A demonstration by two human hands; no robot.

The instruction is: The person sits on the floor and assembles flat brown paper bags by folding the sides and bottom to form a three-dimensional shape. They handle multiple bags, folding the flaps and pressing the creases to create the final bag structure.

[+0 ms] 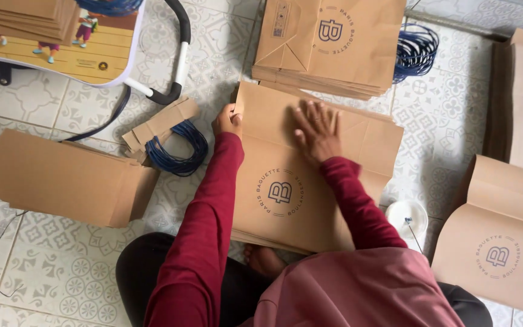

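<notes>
The person is sitting on the patterned tile floor [62, 272], and a flat brown paper bag [286, 206] is lying on top of a stack just in front of their knees. The bag is plain kraft paper with a dark round printed emblem near its middle and a fold line running across it under the hands. The right hand [317, 130] is pressing flat on the bag's upper part, its grip wide with the fingers spread and holding nothing. The left hand [228, 120] is pinching the bag's top left corner, its grip closed on the edge. Just left of that hand, a bundle of blue cord handles [180, 151] is lying on folded paper pieces. Beyond both hands, a second bag stack [328, 48] is resting on the floor.
</notes>
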